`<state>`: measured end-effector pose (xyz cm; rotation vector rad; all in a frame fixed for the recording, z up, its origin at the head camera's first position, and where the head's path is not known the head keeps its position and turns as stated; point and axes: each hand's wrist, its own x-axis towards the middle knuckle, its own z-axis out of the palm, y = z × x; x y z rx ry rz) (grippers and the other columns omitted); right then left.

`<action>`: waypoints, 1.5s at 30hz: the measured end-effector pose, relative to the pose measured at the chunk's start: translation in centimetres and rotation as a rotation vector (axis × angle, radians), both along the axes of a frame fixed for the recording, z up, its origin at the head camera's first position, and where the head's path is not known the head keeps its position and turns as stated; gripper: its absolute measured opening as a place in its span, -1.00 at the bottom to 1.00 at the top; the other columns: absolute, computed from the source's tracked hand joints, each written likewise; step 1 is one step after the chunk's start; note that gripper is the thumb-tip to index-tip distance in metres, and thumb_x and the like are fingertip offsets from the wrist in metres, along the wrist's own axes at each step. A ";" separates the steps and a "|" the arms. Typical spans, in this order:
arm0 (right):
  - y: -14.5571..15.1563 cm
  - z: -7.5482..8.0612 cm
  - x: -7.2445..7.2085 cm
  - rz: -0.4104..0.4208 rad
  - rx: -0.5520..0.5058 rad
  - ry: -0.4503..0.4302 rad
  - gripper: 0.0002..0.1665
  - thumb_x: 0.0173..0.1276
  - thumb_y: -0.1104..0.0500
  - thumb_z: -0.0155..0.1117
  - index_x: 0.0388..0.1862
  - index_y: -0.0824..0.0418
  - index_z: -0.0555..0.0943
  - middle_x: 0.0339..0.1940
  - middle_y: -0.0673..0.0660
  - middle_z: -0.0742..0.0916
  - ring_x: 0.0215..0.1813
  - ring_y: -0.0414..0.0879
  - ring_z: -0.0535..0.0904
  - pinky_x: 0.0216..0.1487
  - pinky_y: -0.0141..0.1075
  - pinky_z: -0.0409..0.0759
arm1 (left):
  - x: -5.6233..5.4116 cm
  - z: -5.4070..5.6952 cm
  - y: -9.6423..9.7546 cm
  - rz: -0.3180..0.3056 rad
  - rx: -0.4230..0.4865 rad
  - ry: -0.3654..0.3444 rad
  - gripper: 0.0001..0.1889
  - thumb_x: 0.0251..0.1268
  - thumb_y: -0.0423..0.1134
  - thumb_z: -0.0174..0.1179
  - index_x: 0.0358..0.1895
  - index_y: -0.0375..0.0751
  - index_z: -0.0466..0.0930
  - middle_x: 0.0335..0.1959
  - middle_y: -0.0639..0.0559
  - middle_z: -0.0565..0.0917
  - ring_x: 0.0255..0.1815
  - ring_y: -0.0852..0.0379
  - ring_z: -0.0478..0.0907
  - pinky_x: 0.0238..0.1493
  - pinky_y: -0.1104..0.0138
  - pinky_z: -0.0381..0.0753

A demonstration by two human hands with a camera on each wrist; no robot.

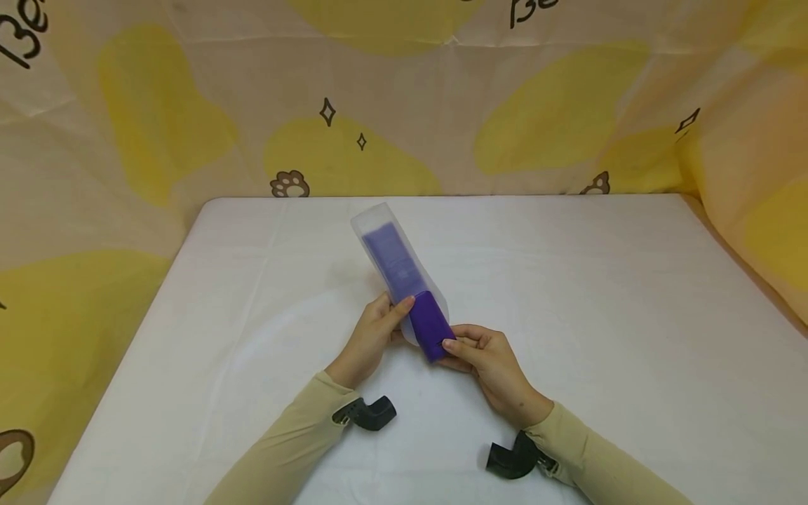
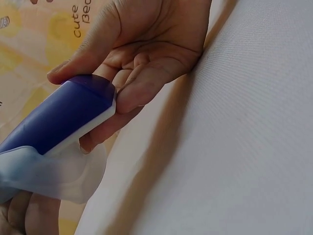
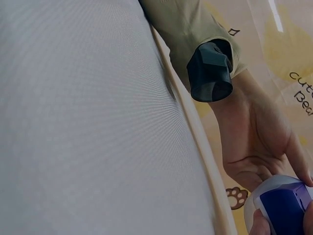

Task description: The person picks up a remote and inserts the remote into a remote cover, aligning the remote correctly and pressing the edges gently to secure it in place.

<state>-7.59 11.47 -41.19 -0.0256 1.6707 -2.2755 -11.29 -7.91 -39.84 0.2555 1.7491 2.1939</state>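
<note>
In the head view, a long translucent plastic case [image 1: 371, 221] tilts away to the upper left, held over the white table. From its near end sticks out a purple box-like piece [image 1: 434, 331] with a white underside, its longer part showing through the case. My left hand [image 1: 369, 338] grips the case from the left, thumb on top near the case's opening. With thumb and fingers, my right hand [image 1: 495, 365] pinches the near end of the purple piece. The left wrist view shows the right hand [image 2: 146, 56] around that end, its thumb on the top face.
A white-covered table [image 1: 631, 294] spreads out under both hands. Behind it hangs a yellow-patterned cloth [image 1: 391, 91]. Black wrist mounts [image 1: 377, 414] stick out from both beige sleeves, low over the table.
</note>
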 end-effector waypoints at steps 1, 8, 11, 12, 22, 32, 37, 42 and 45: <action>0.0 0.0 0.0 -0.001 0.002 -0.003 -0.61 0.31 0.40 0.18 0.03 0.65 0.41 -0.16 0.28 0.72 -0.09 0.00 0.67 -0.03 -0.13 0.60 | 0.0 0.0 0.0 0.001 -0.004 -0.001 -0.55 0.49 -0.19 -0.08 0.28 -0.43 0.22 0.09 -0.37 0.53 -0.07 0.04 0.62 -0.10 0.20 0.62; -0.1 -0.1 0.1 -0.005 0.004 -0.007 -0.62 0.29 0.40 0.20 0.01 0.64 0.43 -0.20 0.25 0.73 -0.11 -0.01 0.67 -0.04 -0.14 0.60 | 0.1 0.0 0.0 0.006 -0.008 -0.013 -0.56 0.49 -0.20 -0.09 0.28 -0.43 0.23 0.07 -0.36 0.55 -0.10 0.06 0.63 -0.12 0.22 0.62; -0.1 -0.2 0.1 0.000 -0.002 0.000 -0.62 0.29 0.40 0.21 0.00 0.64 0.43 -0.21 0.23 0.73 -0.12 -0.01 0.68 -0.05 -0.15 0.61 | 0.2 0.1 0.0 0.003 -0.007 -0.013 -0.56 0.49 -0.21 -0.10 0.28 -0.43 0.22 0.07 -0.38 0.54 -0.09 0.06 0.63 -0.12 0.22 0.63; -0.1 -0.2 0.1 0.001 -0.001 0.003 -0.63 0.29 0.40 0.21 0.00 0.64 0.44 -0.21 0.23 0.73 -0.12 -0.01 0.68 -0.05 -0.15 0.61 | 0.2 0.1 0.0 0.003 -0.008 -0.012 -0.56 0.49 -0.21 -0.10 0.27 -0.44 0.22 0.08 -0.38 0.54 -0.09 0.06 0.63 -0.12 0.22 0.63; -0.2 0.0 0.1 0.010 0.019 0.001 -0.60 0.29 0.39 0.21 0.00 0.67 0.43 -0.19 0.27 0.73 -0.13 -0.03 0.68 -0.05 -0.18 0.61 | 0.2 0.2 -0.1 -0.008 -0.021 -0.008 -0.55 0.50 -0.20 -0.11 0.29 -0.42 0.21 0.10 -0.38 0.52 -0.05 0.00 0.61 -0.09 0.19 0.62; -0.2 0.1 0.1 0.005 0.015 -0.013 -0.61 0.29 0.37 0.22 0.01 0.63 0.44 -0.19 0.24 0.73 -0.12 -0.01 0.68 -0.04 -0.16 0.60 | 0.2 0.1 -0.2 -0.012 -0.012 -0.013 -0.54 0.50 -0.18 -0.09 0.29 -0.43 0.21 0.09 -0.38 0.53 -0.06 0.02 0.62 -0.09 0.20 0.62; -0.1 0.1 0.1 0.013 0.013 -0.010 -0.59 0.29 0.36 0.23 0.02 0.62 0.43 -0.17 0.25 0.73 -0.10 -0.01 0.67 -0.03 -0.16 0.60 | 0.2 0.1 -0.2 -0.009 -0.014 -0.015 -0.55 0.50 -0.19 -0.09 0.27 -0.44 0.22 0.08 -0.37 0.53 -0.06 0.04 0.62 -0.09 0.20 0.62; -0.1 0.2 0.1 0.008 0.013 -0.011 -0.59 0.29 0.36 0.23 0.02 0.63 0.43 -0.17 0.26 0.72 -0.11 -0.01 0.67 -0.03 -0.15 0.60 | 0.2 0.2 -0.1 -0.012 -0.012 -0.014 -0.55 0.49 -0.18 -0.09 0.27 -0.44 0.23 0.07 -0.37 0.54 -0.07 0.04 0.62 -0.09 0.20 0.62; -0.1 0.2 0.1 0.005 0.020 -0.005 -0.59 0.29 0.37 0.22 0.02 0.64 0.43 -0.17 0.26 0.72 -0.11 -0.01 0.67 -0.03 -0.16 0.60 | 0.2 0.2 -0.1 -0.013 -0.012 -0.013 -0.55 0.49 -0.17 -0.08 0.26 -0.44 0.23 0.06 -0.36 0.55 -0.08 0.04 0.63 -0.09 0.20 0.62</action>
